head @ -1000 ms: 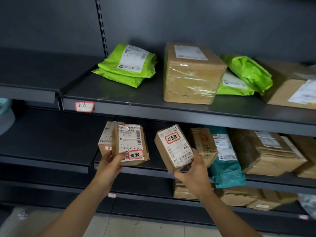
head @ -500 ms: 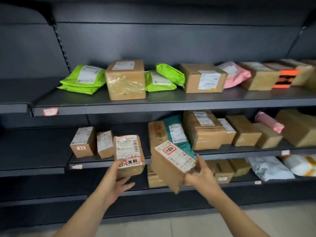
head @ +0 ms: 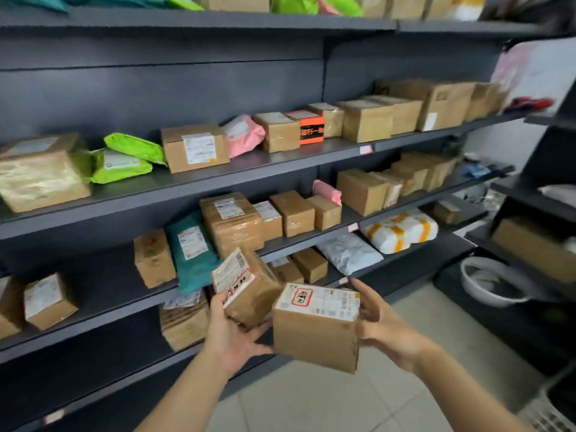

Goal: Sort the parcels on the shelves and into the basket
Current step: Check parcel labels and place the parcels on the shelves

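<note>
Dark grey shelving [head: 218, 169] filled the wall, loaded with brown cartons and coloured mailers; a pink mailer [head: 243, 135] and an orange-and-black box [head: 310, 126] sat on one shelf, and a teal mailer [head: 193, 251] leaned on the shelf below; pale floor tiles [head: 311, 400] ran underneath. Both parcels in play were off the shelves, held in the air before the lower levels; the left hand [head: 232, 335] gripped a tilted brown box [head: 252, 294], thumb on its white label, fingers curled beneath; the right hand [head: 383, 328] clasped the right side of a second brown box [head: 314, 332], whose label faced up with a red-framed mark; whether the two boxes touched I could not tell. A white basin [head: 486, 282] sat low at the right.
</note>
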